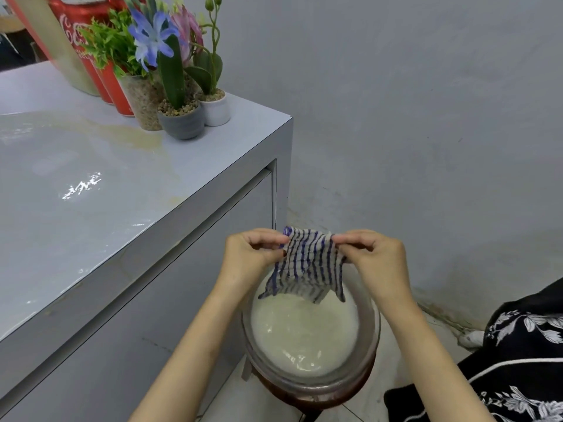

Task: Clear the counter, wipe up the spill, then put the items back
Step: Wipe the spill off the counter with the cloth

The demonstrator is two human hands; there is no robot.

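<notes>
1. Desk (76,239). The grey top carries a glossy wet film, and a yellowish spill (146,141) runs from the pots toward the front edge. Judged from this, wiping is not finished. Hazard: liquid near the edge can run over onto the cabinet front.

2. Items. Red cola cans (82,41) and three potted plants (179,117) stand grouped at the back corner of the desk, and the spill reaches their bases. Hazard: a wide wiping stroke can tip the tall, top-heavy plants or push a can over.

3. Basin (307,386). A clear basin of cloudy water (304,330) sits beside the desk on a dark reddish stand, which is only partly in view. Hazard: downward pressure on the rim can tilt the basin and dump water on the floor.

4. Hands. The left hand (253,257) and right hand (374,257) each pinch one top corner of the cloth between thumb and fingertips, the other fingers curled. Both hands are above the far rim of the basin.

5. Cloth (307,263). It hangs spread between the hands, directly over the basin and apart from the desk. Whether its lower edge touches the water cannot be told. Hazard: if it is carried across without wringing, it can drip and add dirty water to the top.

Appearance: thin white fabric with narrow blue stripes, puckered and limp, its lower corners drooping in points. It is probably wet.
</notes>
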